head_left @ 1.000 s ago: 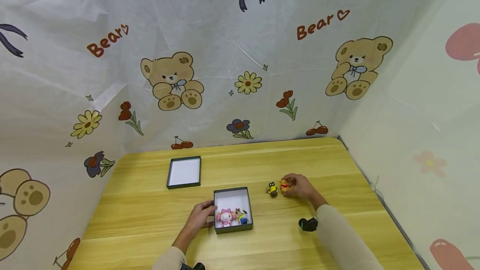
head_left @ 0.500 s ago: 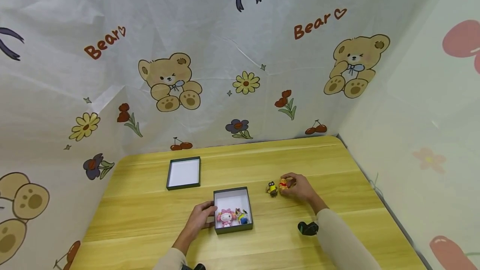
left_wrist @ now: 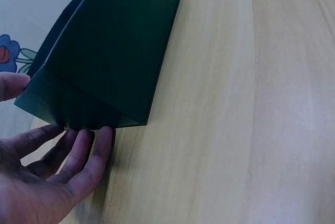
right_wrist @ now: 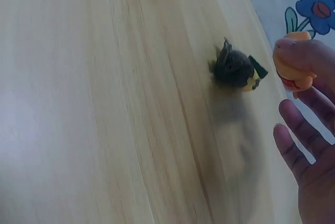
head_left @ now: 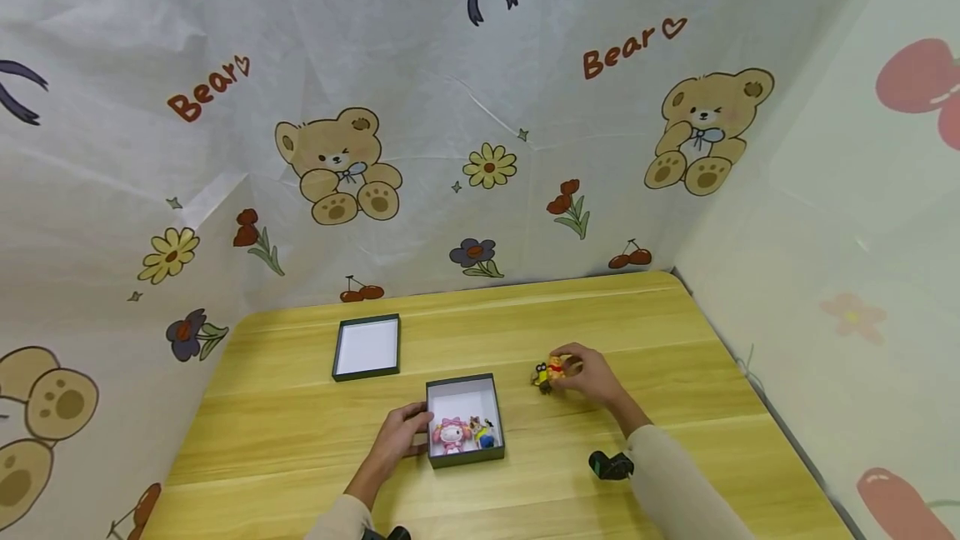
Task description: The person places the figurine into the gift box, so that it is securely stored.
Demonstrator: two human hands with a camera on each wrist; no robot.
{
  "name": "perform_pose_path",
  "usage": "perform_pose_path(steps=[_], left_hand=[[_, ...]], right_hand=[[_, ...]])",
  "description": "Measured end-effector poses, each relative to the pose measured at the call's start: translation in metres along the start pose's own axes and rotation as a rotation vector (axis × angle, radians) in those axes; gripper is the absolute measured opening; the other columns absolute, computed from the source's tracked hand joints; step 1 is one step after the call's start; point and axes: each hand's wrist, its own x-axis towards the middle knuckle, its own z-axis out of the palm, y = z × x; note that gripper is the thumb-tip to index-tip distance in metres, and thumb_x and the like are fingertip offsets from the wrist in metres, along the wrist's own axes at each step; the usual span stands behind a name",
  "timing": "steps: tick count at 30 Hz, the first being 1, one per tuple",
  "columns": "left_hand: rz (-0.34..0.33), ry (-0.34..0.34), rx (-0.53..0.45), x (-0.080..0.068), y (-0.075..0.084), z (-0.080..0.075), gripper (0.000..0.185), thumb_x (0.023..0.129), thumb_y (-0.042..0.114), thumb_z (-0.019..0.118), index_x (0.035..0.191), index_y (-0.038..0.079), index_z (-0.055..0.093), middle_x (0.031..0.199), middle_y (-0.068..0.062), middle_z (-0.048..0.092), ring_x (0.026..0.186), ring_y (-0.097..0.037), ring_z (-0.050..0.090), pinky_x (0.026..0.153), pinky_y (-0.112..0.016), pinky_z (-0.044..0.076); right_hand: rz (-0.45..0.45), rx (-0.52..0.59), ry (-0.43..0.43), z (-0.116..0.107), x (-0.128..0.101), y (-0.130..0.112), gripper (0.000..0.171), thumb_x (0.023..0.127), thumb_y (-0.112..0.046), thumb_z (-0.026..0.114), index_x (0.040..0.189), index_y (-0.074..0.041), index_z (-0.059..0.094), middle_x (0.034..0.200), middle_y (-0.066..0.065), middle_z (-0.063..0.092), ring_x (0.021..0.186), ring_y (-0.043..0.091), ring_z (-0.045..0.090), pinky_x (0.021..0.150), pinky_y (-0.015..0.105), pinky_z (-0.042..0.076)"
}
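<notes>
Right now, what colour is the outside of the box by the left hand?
Dark green; the box shows best in the left wrist view.

With the left hand [left_wrist: 47, 185], we hold the dark green box [left_wrist: 112, 46] by one end on the wood-grain surface [left_wrist: 225, 103].

In the head view, reddish-brown lettering [head_left: 201, 93] on the patterned sheet [head_left: 390, 48] read "Bear", with a heart outline [head_left: 242, 66], at upper left; a second "Bear" [head_left: 618, 52] and heart [head_left: 673, 28] stood at upper right.
</notes>
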Motion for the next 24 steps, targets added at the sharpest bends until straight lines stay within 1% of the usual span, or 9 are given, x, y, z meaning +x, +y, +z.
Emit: perform_pose_path(steps=[2,4,9,12,14,20,24], left_hand=[[0.002,-0.002,0.0,0.0,0.0,0.0,0.057,0.098,0.023,0.054,0.138,-0.015,0.039,0.123,-0.027,0.055,0.103,-0.027,0.06,0.081,-0.041,0.056],[0.003,-0.003,0.002,0.0,0.0,0.0,0.058,0.097,0.024,0.054,0.138,-0.015,0.039,0.123,-0.027,0.055,0.103,-0.027,0.059,0.081,-0.041,0.056],[0.005,-0.003,0.004,-0.001,0.0,0.0,0.059,0.097,0.025,0.054,0.137,-0.015,0.039,0.122,-0.026,0.056,0.102,-0.025,0.06,0.081,-0.041,0.056],[0.001,-0.001,-0.003,-0.001,0.001,0.0,0.058,0.097,0.024,0.055,0.137,-0.015,0.039,0.122,-0.026,0.056,0.102,-0.025,0.06,0.081,-0.041,0.056],[0.003,-0.004,-0.007,-0.001,0.001,0.0,0.058,0.097,0.024,0.054,0.137,-0.015,0.038,0.122,-0.027,0.055,0.102,-0.026,0.06,0.082,-0.041,0.056],[0.002,0.004,-0.005,-0.002,0.002,0.001,0.057,0.097,0.023,0.054,0.137,-0.015,0.039,0.123,-0.027,0.056,0.103,-0.027,0.059,0.082,-0.041,0.056],[0.009,0.004,-0.004,-0.002,0.001,0.001,0.058,0.097,0.024,0.054,0.137,-0.016,0.039,0.122,-0.027,0.056,0.103,-0.027,0.059,0.082,-0.041,0.056]], right_hand=[[-0.025,-0.002,-0.005,0.002,0.0,-0.003,0.045,0.075,-0.008,0.081,0.116,0.0,0.065,0.105,0.012,0.061,0.088,0.025,0.058,0.072,0.032,0.052],[-0.03,0.002,-0.009,0.005,-0.001,-0.005,0.045,0.075,-0.008,0.081,0.116,0.0,0.065,0.104,0.012,0.061,0.088,0.024,0.059,0.072,0.031,0.052],[0.014,0.03,-0.003,0.011,0.0,-0.01,0.045,0.074,-0.006,0.082,0.115,-0.002,0.065,0.097,0.012,0.063,0.084,0.021,0.06,0.073,0.029,0.052],[0.026,0.046,-0.001,0.014,-0.002,-0.014,0.046,0.072,-0.005,0.083,0.114,-0.001,0.065,0.095,0.013,0.063,0.083,0.022,0.059,0.073,0.029,0.052],[0.027,0.048,0.0,0.016,-0.003,-0.017,0.045,0.072,-0.004,0.083,0.113,0.0,0.065,0.097,0.014,0.064,0.086,0.024,0.061,0.074,0.03,0.053],[-0.002,0.055,-0.043,0.024,-0.003,-0.027,0.045,0.074,-0.003,0.081,0.114,0.001,0.063,0.11,0.018,0.063,0.098,0.031,0.063,0.082,0.039,0.055],[-0.045,0.045,-0.058,0.031,-0.001,-0.031,0.044,0.075,-0.004,0.081,0.115,0.001,0.063,0.11,0.016,0.062,0.097,0.029,0.063,0.083,0.041,0.055]])
